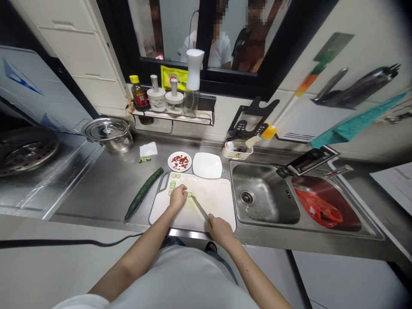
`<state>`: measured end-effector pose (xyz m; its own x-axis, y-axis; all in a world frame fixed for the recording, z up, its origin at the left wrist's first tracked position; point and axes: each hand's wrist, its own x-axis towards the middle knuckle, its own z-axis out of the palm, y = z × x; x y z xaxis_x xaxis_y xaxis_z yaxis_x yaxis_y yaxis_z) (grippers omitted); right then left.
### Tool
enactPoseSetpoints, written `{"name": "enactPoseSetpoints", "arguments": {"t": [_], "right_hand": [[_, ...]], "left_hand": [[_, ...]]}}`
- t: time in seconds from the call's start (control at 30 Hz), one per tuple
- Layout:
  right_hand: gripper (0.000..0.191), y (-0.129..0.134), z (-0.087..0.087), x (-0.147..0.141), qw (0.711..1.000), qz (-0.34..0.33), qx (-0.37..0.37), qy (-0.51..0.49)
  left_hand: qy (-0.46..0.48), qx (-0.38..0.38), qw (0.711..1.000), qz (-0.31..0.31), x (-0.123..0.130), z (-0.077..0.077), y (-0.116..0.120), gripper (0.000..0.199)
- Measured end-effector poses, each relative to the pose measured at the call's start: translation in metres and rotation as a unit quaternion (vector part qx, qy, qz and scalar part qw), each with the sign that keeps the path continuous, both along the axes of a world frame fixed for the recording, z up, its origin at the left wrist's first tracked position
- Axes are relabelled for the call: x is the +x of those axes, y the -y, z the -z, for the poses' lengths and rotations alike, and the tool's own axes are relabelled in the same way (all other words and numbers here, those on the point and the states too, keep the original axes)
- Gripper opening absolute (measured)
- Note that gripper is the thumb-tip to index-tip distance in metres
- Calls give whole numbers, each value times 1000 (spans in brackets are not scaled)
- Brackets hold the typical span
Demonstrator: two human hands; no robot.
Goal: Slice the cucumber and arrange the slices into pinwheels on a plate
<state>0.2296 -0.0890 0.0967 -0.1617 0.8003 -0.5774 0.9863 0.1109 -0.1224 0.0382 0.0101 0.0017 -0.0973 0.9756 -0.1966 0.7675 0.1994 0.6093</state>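
gripping the knife (200,208) by its handle, the right hand (220,230) has its grip closed low on the right half of the white cutting board (209,197). the blade slants up and left, its tip just beside a lone cucumber slice (189,194). the left hand (178,197) is over the board's left half, between that slice and a short row of slices (172,186). its grip looks narrow, fingers bunched, but i cannot tell whether they pinch anything. two more slices (175,176) lie flat near the board's top left corner.

a long dark green cucumber (143,194) lies slantwise on the steel desk (93,184), left of the board. behind the board are a plate of chopped red pieces (171,162) and, just right of it, a squarish white plate (207,165). the sink (264,193) is to the board's right.
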Motion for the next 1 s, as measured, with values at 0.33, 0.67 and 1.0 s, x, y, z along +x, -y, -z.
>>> {"name": "enactPoseSetpoints", "arguments": {"t": [0.33,0.67,1.0], "right_hand": [[31,-6,-6,1,1000,-17,-12,7],[32,-7,-6,-1,1000,-21,-10,3],[30,-16,-5,-5,1000,-22,-14,-2]], "left_hand": [[-2,-3,1000,-2,0,1,-1,23],[-9,-19,1000,-2,-1,-1,-3,24],[-9,-37,999,-8,0,-4,-5,26]]}}
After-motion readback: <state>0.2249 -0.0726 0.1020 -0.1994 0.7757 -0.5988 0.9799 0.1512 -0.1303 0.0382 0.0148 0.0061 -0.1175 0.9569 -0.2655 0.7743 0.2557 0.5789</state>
